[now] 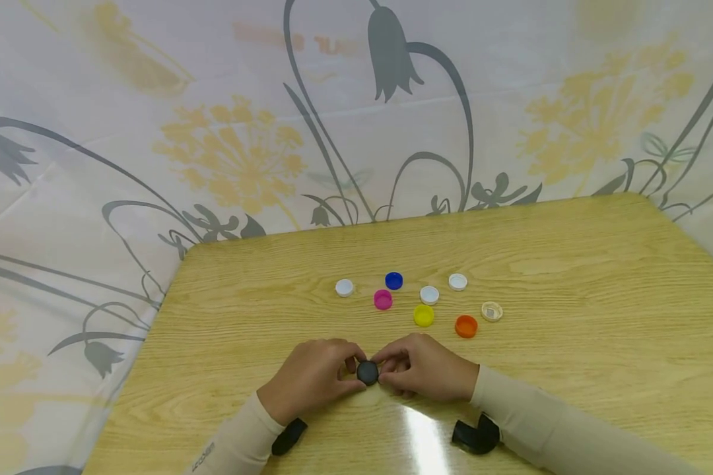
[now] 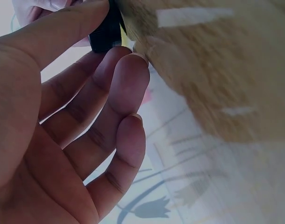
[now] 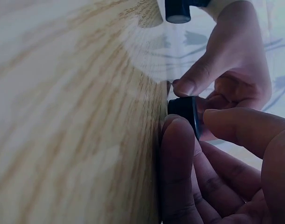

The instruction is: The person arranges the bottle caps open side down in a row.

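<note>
A round black bottle cap (image 1: 368,373) lies flat, top side up, at the front middle of the table, between both hands. From its left side the left hand (image 1: 317,377) pinches it, thumb at the near edge and index finger at the far edge. The right hand (image 1: 422,371) holds its right side with thumb and index fingertips, the other fingers curled under. In the left wrist view the black cap (image 2: 106,35) shows by the thumb tip, partly cut off by the frame's top. The right wrist view has the cap (image 3: 183,109) on edge against the tabletop, fingertips of both hands around it.
Beyond the hands lie loose caps: blue (image 1: 394,281), pink (image 1: 383,299), yellow (image 1: 424,315), orange (image 1: 466,326), a clear one (image 1: 492,311), and white ones (image 1: 344,287). The wooden table (image 1: 243,297) ends at a flower-patterned curtain (image 1: 344,132).
</note>
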